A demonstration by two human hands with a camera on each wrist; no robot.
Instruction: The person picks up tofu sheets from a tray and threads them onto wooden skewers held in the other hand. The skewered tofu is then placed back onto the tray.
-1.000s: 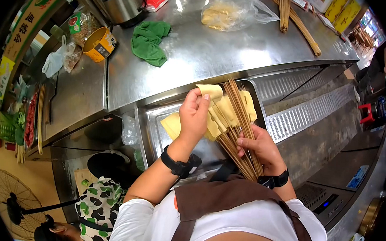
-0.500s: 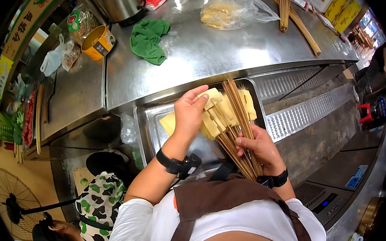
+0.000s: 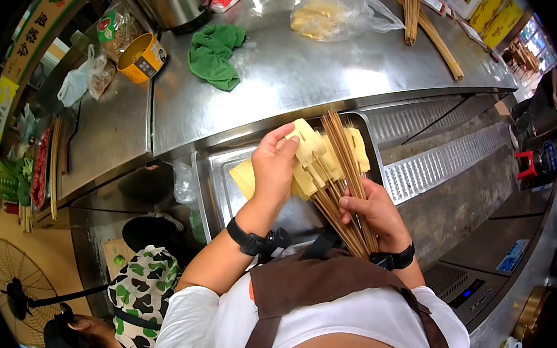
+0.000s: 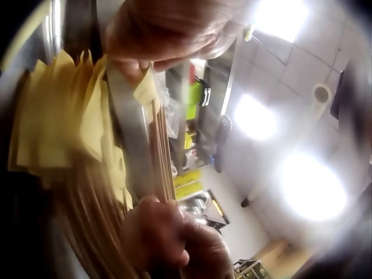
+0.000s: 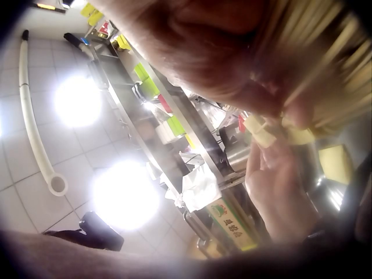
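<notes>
Before a steel tabletop (image 3: 266, 96), the left hand (image 3: 273, 164) pinches a yellow sheet (image 3: 309, 147), now flatter and apparently threaded, while the right hand (image 3: 376, 212) grips bunched skewers (image 3: 342, 149).

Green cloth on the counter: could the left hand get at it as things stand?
Probably yes, with a stretch: nothing stands between the left hand and the green cloth, though that hand must first release its yellow sheet.

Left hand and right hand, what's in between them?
In the head view, yellow sheets and thin sticks lie between the left hand and right hand.
</notes>
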